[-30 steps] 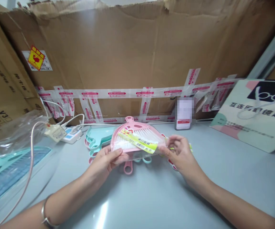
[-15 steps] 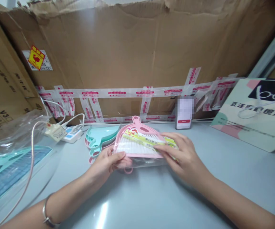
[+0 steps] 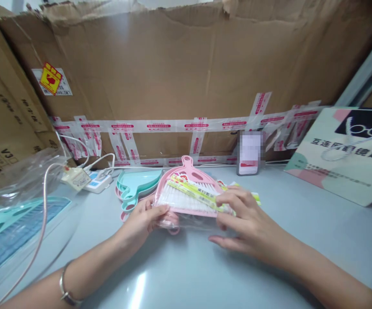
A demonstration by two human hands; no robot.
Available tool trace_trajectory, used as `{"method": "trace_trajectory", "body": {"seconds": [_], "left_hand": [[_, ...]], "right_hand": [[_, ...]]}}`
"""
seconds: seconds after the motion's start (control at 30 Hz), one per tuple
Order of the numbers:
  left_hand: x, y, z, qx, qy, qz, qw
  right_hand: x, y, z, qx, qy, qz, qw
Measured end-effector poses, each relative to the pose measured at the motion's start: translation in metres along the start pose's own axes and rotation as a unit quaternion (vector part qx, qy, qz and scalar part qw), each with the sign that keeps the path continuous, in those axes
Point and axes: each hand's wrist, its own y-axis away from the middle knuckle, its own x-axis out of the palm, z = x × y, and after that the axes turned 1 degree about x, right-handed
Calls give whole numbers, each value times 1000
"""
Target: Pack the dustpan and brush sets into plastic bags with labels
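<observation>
A pink dustpan (image 3: 165, 182) with a white-bristled brush (image 3: 176, 196) lies in a clear plastic bag in front of me. A yellow-green printed label strip (image 3: 190, 192) slants across the bristles. My left hand (image 3: 155, 214) is closed on the left edge of the bagged set, thumb on top. At the right end of the label, the fingertips of my right hand (image 3: 242, 219) rest on or just over the bag, hiding part of it. That hand's thumb is stretched away from the fingers. More yellow-green paper (image 3: 253, 196) shows behind its fingers.
Behind my left hand lie stacked teal dustpans (image 3: 139, 182), pink ones beneath. At left are a bagged teal set (image 3: 21, 231), a cable and a power strip (image 3: 97, 182). A phone (image 3: 248, 152) leans against a large carton (image 3: 173, 77); a printed paper bag (image 3: 343, 159) stands right.
My right hand has loosened from the bag's right side; its thumb has moved down and away from the fingers. My left hand keeps its hold.
</observation>
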Motion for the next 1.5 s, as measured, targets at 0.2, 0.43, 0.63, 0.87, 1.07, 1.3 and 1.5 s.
{"method": "trace_trajectory", "body": {"seconds": [0.2,0.43,0.63,0.87,1.07,1.3,1.5], "left_hand": [[-6,-4,-5,10,51,-73,996],[-5,-1,-8,14,76,-82,994],[-4,1,-9,-9,53,-39,998],[-10,-3,-7,80,-80,-14,993],[-26,-5,4,314,-327,111,884],[-20,-1,2,403,-414,-49,815],[-16,-3,1,327,-339,-141,871]], "right_hand": [[-1,3,-16,75,-1,-12,997],[11,2,-21,363,-282,-9,888],[13,-5,-13,362,-466,8,807],[27,-5,-12,399,-474,-84,780],[33,0,-10,445,-529,-128,711],[23,-4,-4,387,-546,-126,732],[30,-2,-4,372,-601,-118,697]]}}
